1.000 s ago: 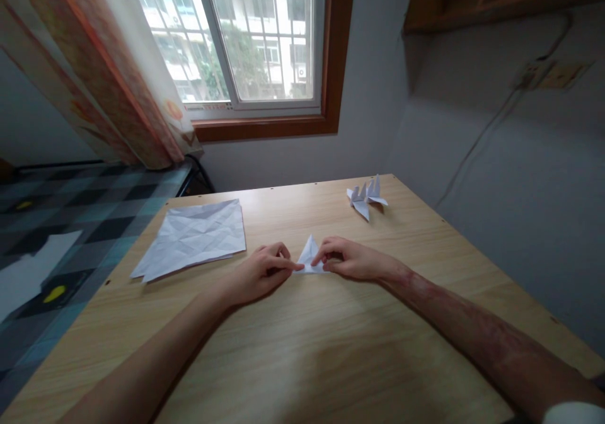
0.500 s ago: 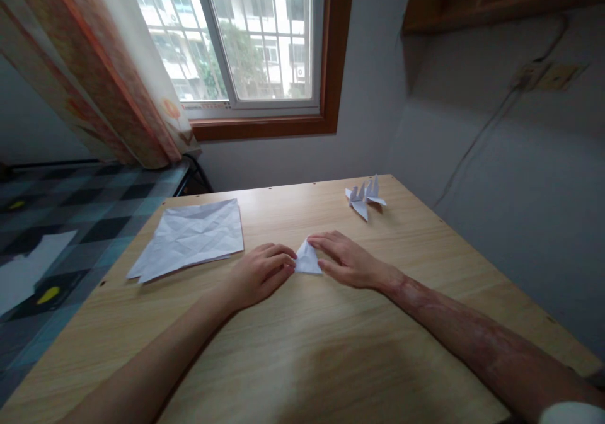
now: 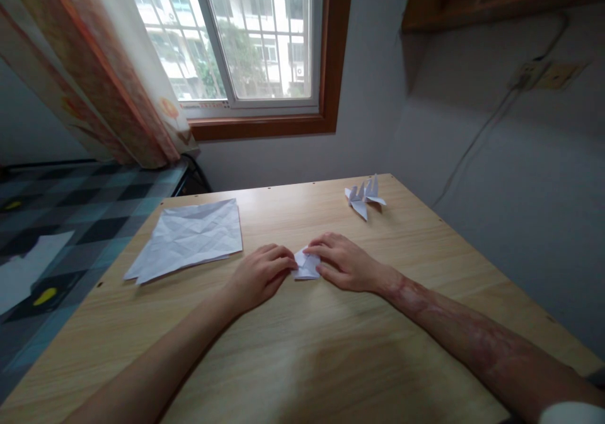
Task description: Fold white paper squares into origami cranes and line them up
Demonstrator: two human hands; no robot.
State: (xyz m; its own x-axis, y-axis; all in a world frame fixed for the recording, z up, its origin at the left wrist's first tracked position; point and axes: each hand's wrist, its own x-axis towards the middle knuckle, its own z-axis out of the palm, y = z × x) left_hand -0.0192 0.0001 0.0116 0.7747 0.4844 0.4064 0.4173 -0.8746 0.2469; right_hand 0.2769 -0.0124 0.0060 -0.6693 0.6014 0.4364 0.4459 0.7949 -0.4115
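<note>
A small piece of white folded paper (image 3: 308, 269) lies on the wooden table between my hands. At its left edge, my left hand (image 3: 263, 271) pinches it between thumb and fingers. My right hand (image 3: 344, 263) grips it from the other side, with fingertips on the upper part and the thumb at the right edge. The paper's top is folded down, and its side edges are partly hidden under my fingers. Beyond my right hand stand two white origami cranes (image 3: 363, 198), close together near the far edge of the table.
A stack of creased white paper sheets (image 3: 196, 235) lies at the table's left side. Left of the table (image 3: 265, 361) is a checked cloth surface (image 3: 101, 225) with more white paper (image 3: 35, 263). A window (image 3: 265, 40) and curtain (image 3: 113, 96) are behind; a cable (image 3: 477, 137) hangs along the right wall.
The paper's pointed top has come down towards me, turning the triangle into a lower, flatter shape. My right fingers moved slightly left and down with it; my left hand stays nearly in place.
</note>
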